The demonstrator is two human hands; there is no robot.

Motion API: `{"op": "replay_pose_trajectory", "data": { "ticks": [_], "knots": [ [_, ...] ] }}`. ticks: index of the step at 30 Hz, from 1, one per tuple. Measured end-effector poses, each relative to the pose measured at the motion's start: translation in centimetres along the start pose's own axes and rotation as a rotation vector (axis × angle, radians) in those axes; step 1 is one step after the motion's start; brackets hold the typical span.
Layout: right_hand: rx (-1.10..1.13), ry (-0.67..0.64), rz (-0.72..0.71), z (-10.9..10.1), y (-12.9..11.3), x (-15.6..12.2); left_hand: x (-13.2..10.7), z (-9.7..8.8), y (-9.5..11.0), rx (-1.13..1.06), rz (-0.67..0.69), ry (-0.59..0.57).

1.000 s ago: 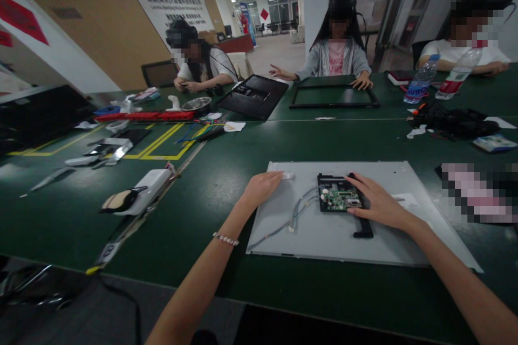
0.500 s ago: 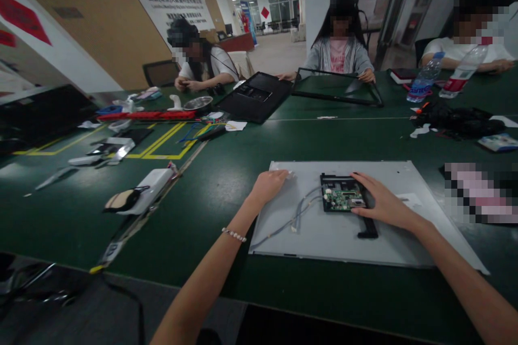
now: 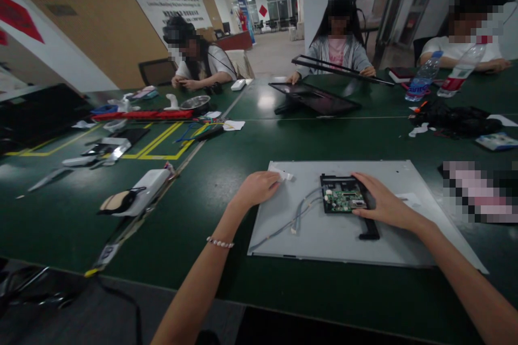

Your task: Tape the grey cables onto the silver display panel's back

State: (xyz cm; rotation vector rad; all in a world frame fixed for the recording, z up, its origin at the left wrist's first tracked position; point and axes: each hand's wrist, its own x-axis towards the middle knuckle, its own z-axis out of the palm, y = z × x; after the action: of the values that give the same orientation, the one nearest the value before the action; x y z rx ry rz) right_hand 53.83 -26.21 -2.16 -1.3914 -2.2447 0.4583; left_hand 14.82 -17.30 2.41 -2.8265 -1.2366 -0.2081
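Observation:
A grey metal panel [image 3: 335, 237] lies flat on the green table [image 3: 226, 172] in front of me. On it sits a green circuit board [image 3: 343, 199] in a black bracket, with grey cables [image 3: 297, 213] trailing left. My right hand [image 3: 380, 204] rests on the board's right side, fingers curled over the bracket. My left hand [image 3: 257, 187] lies on the panel's upper left corner, its fingers pinching a small white tape tab [image 3: 285, 175].
Across the table a person lifts a thin black frame [image 3: 343, 69] above a tilted black screen [image 3: 315, 98]. Tools, a white device [image 3: 148, 187] and a red bar [image 3: 141, 115] lie at left. Water bottles [image 3: 423, 78] and black cables [image 3: 453, 118] stand at right.
My left hand has curled and pinched the white tab at the panel's corner. The person opposite has raised the black frame off the table and tilted up the black screen.

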Motion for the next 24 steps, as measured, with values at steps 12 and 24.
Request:
{"op": "replay_pose_trajectory", "data": {
  "ticks": [12, 24],
  "knots": [
    [0.035, 0.005, -0.012, -0.4, 0.0, -0.4, 0.1, 0.8, -0.6, -0.024, -0.065, 0.013],
    [0.031, 0.002, -0.009, -0.4, -0.2, -0.6, 2.3, 1.9, 1.0, -0.038, -0.085, -0.097]
  ]
}}
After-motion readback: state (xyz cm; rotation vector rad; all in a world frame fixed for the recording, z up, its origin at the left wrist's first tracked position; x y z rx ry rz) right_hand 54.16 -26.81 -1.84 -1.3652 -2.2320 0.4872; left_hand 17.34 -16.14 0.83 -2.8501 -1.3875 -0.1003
